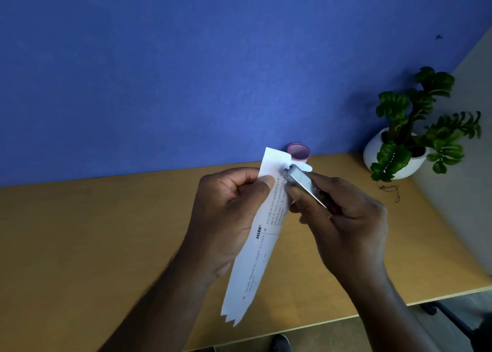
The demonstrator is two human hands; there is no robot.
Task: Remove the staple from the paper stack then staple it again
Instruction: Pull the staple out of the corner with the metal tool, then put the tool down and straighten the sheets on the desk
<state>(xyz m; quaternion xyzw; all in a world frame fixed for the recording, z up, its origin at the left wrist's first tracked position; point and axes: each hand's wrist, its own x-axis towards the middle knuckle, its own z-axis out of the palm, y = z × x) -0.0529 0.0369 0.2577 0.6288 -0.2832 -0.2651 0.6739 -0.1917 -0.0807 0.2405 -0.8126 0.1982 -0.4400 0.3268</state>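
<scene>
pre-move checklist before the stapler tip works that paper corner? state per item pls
1. Left hand grips the paper stack near its top, thumb on the front sheet: ok.
2. Right hand holds the metal stapler firmly: ok.
3. Stapler tip set against the top corner of the stack: ok.
4. Staple visible and engaged by the tip: cannot tell, the spot is dark and blurred.
5. Sheets aligned: not ok, the bottom corners fan out in steps.
6. Stack supported: held in the air above the wooden desk, not resting on it; cup and potted plant are apart from the hands: ok.
</scene>
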